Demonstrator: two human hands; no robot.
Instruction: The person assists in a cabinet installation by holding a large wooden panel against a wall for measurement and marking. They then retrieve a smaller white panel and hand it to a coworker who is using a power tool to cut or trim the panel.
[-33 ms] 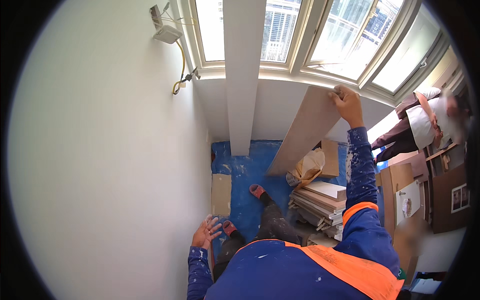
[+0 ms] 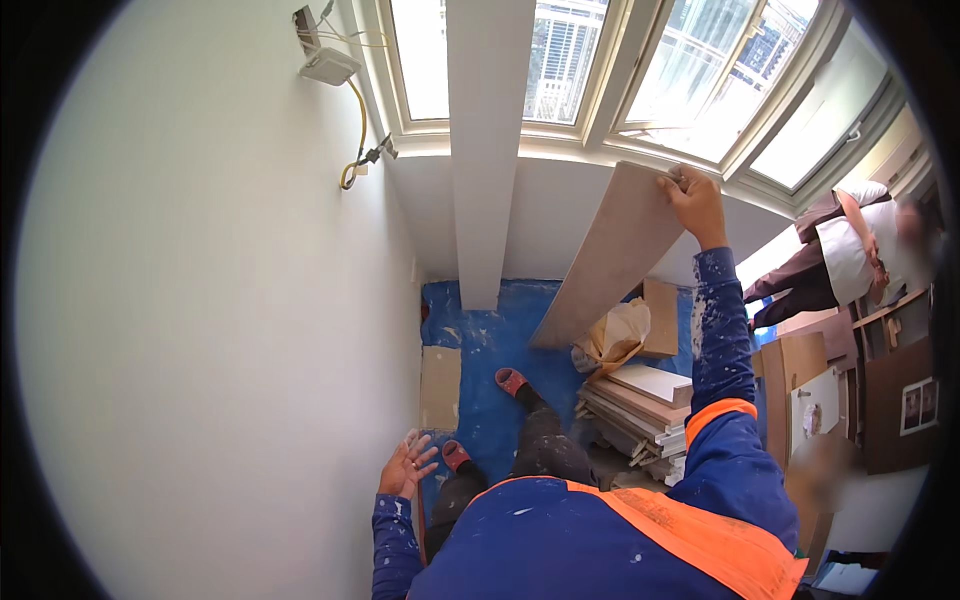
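My right hand is raised and closed on the top corner of a long, flat grey-beige board. The board stands tilted, its lower end down by the blue floor covering. Low on the left, my left hand is open with its fingers spread, holding nothing. It is close beside the pale wall; whether it touches the wall I cannot tell. Next to the board's lower end sits a crumpled paper bag.
A stack of cut boards lies right of my legs. A narrow white panel stands upright before the windows. Wires hang from a white wall box. Another person stands at the right near leaning boards.
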